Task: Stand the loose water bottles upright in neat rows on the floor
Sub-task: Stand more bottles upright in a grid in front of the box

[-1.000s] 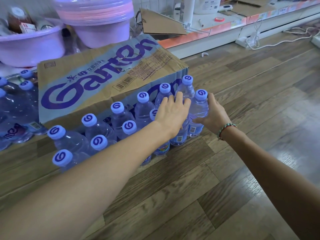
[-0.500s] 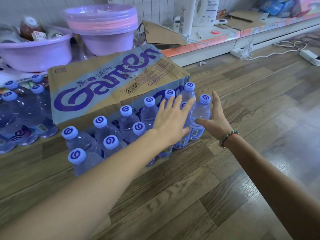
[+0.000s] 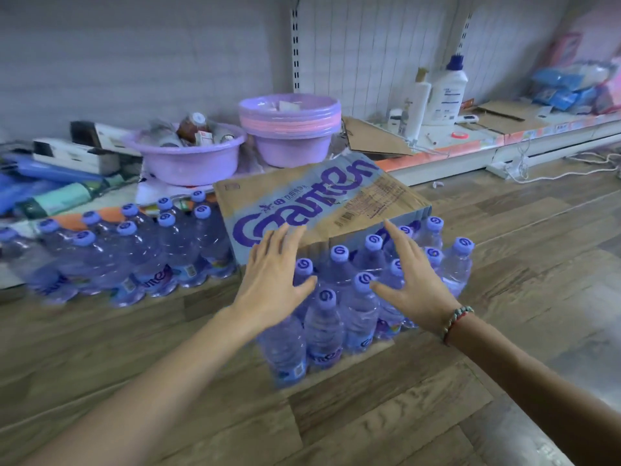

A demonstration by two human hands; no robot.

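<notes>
Nearest, two bare forearms reaching forward over the wood-look floor (image 3: 386,415). Left hand (image 3: 272,280) spread flat, fingers straight and slightly apart, holding nothing, hovering over the near-left end of the loose water bottles (image 3: 356,297); whether the palm touches a cap cannot be told. Right hand (image 3: 408,280) likewise flat, fingers straight and close together, thumb out to the side, gripping nothing, above the right half of the same group. Braided bracelet (image 3: 455,322) on the right wrist.

Between and beneath the hands, the bottles upright on the floor in two rows running away to the right, purple caps up, labels low on the clear bodies, the far row just beside the cardboard carton (image 3: 312,203). Carton tilted, lettered top face toward the camera.

Left of the carton, a shrink-wrapped pack of bottles (image 3: 127,264) also upright, blurred at its near edge.

Behind, on the low shelf base (image 3: 470,148), a purple basin (image 3: 188,159) full of small bottles and jars, then a stack of purple and pink basins (image 3: 290,129). Farther right, flattened cardboard (image 3: 373,137), a pump bottle (image 3: 418,95), a white jug with a blue cap (image 3: 448,87), blue packets (image 3: 568,84). White cable (image 3: 554,171) trailing along the floor at far right.
</notes>
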